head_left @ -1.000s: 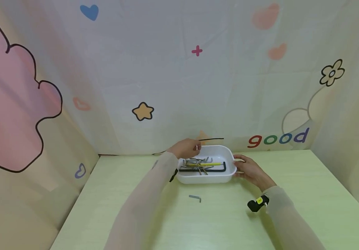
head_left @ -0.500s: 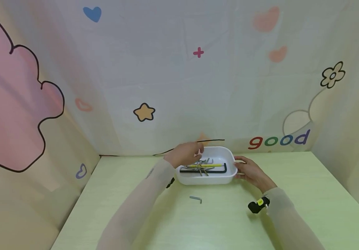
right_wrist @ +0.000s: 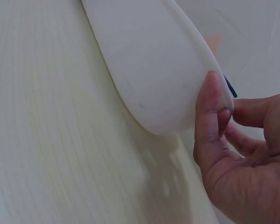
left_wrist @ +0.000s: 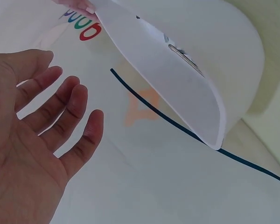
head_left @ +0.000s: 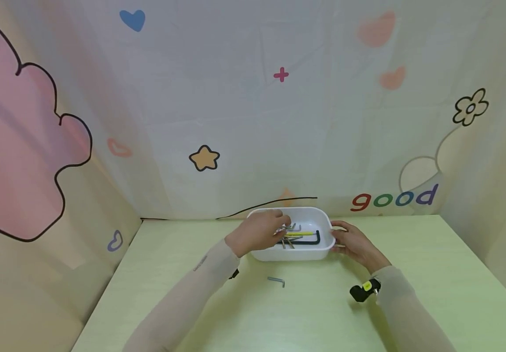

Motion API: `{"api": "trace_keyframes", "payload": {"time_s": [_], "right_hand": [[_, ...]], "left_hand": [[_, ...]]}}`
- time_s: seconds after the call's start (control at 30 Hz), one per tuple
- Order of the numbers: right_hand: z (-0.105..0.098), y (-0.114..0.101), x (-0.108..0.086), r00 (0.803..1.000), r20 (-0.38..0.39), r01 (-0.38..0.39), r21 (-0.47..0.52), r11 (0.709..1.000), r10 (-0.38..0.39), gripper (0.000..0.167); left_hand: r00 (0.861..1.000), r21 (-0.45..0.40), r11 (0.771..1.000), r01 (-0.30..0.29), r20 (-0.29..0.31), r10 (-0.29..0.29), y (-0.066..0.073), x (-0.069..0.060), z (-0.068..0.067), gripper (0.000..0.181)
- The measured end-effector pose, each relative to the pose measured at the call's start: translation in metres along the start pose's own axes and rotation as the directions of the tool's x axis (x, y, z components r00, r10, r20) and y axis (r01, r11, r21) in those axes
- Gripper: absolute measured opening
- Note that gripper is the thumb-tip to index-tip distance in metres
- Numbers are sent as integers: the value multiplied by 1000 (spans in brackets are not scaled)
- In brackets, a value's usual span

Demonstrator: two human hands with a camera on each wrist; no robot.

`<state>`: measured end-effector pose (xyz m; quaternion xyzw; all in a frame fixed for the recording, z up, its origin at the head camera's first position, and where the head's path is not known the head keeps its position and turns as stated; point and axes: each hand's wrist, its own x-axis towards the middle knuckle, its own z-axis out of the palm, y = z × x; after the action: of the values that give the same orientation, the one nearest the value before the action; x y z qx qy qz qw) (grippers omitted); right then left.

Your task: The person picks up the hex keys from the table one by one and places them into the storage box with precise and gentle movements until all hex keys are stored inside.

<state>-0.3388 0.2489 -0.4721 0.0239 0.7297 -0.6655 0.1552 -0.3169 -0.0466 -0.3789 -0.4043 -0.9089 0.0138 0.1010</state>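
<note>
A white plastic tray (head_left: 299, 254) stands at the back of the table. In it lie a big black hex key (head_left: 318, 236), a thin yellow rod-like piece (head_left: 302, 233) and several small silvery L-shaped keys (head_left: 296, 227). My right hand (head_left: 355, 244) pinches the tray's right end, thumb and fingers on its rim, as the right wrist view also shows. Over the tray's left part hovers my left hand (head_left: 257, 231), hiding some of the contents. In the left wrist view its fingers (left_wrist: 79, 100) are loosely bent and hold nothing. A small silver hex key (head_left: 276, 279) lies on the table before the tray.
The pale green table (head_left: 314, 313) ends at a printed curtain (head_left: 244, 122) just behind the tray. More curtain hangs on both sides. A black wrist camera (head_left: 364, 290) sits below the right wrist.
My left hand has moved from the tray's back left rim down and forward, over the keys. The right hand stays at the tray's right end. The small hex key has stayed put.
</note>
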Motion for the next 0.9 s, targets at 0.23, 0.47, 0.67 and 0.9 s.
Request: {"api": "trace_keyframes", "payload": {"time_s": [0.23,0.47,0.67,0.9], "right_hand": [[-1,1,1,1000,-5,-6,4,1000,6,50],[0,0,0,1000,-5,-7,-2,1000,6,51],[0,-1,-2,1000,5,-1,3,1000,1,52],[1,-1,-2,1000,-3,-5,1,1000,5,52]], "left_hand": [[998,1,999,-34,-46,35,7,-17,6,22],[993,21,997,-74,-86,75,20,-32,11,21],[989,39,993,-115,-93,119,30,-44,21,23],[991,41,992,-121,-59,123,35,-57,38,21]]}}
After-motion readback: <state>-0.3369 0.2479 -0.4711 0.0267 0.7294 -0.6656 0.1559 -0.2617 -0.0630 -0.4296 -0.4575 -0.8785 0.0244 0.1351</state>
